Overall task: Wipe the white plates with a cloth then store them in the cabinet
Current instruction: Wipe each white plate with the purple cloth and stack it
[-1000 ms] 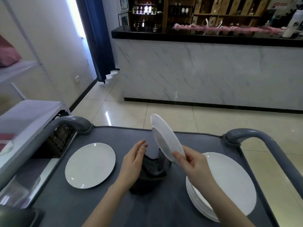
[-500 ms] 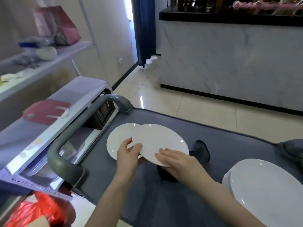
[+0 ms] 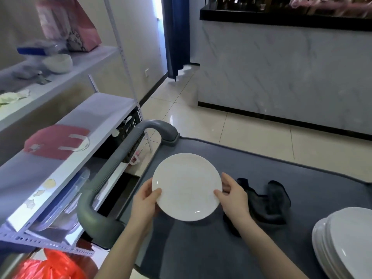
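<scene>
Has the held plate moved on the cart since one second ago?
Yes. The plate went left, from above the cloth toward the cart's left handle, and turned from upright to flat.

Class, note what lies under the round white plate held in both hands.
Under the round white plate: the dark grey cart top, shadowed. Whatever lies directly beneath is covered.

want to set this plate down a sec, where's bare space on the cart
Bare mat runs along the far edge of the cart top, beyond the plate and dark cloth. Another patch lies nearer than the cloth, left of the plate stack. Crowded: cloth close beside the right hand.
</scene>
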`<state>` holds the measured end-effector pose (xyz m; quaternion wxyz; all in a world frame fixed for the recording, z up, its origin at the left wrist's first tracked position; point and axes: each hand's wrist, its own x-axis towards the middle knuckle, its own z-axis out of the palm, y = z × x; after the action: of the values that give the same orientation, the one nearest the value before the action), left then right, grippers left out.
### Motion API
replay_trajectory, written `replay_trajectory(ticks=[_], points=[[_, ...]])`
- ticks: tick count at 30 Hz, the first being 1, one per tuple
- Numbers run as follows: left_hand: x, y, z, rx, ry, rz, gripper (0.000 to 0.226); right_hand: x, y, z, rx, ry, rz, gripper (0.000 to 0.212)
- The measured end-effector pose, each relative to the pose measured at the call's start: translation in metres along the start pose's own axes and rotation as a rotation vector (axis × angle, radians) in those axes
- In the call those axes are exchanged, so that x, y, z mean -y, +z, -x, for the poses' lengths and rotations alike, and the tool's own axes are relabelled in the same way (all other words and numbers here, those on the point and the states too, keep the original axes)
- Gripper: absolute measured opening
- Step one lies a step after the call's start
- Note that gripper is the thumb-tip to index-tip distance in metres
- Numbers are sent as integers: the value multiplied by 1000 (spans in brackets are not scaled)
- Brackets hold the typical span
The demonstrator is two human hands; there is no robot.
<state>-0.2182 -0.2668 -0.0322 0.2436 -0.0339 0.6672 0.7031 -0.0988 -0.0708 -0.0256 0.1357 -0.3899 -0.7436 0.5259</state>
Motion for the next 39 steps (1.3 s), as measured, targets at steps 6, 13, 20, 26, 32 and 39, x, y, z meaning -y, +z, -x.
replay_trajectory(ticks=[6,13,20,26,32,39], points=[[3,-22,-43,-3,150,-481,37,6,40,-12,-54,94,-18,55],[15,-26,-67,-89,177,-723,23,0,68,-18,-133,143,36,55],[27,-20,-77,-53,210,-761,10,-7,73,-24,-159,171,94,54],[32,-16,-81,-56,262,-767,13,-16,79,-27,-201,167,107,57],[34,-9,-83,-77,259,-832,8,-21,81,-33,-179,183,154,58],[34,-6,-83,-128,183,-783,9,-21,79,-32,-136,189,192,59]])
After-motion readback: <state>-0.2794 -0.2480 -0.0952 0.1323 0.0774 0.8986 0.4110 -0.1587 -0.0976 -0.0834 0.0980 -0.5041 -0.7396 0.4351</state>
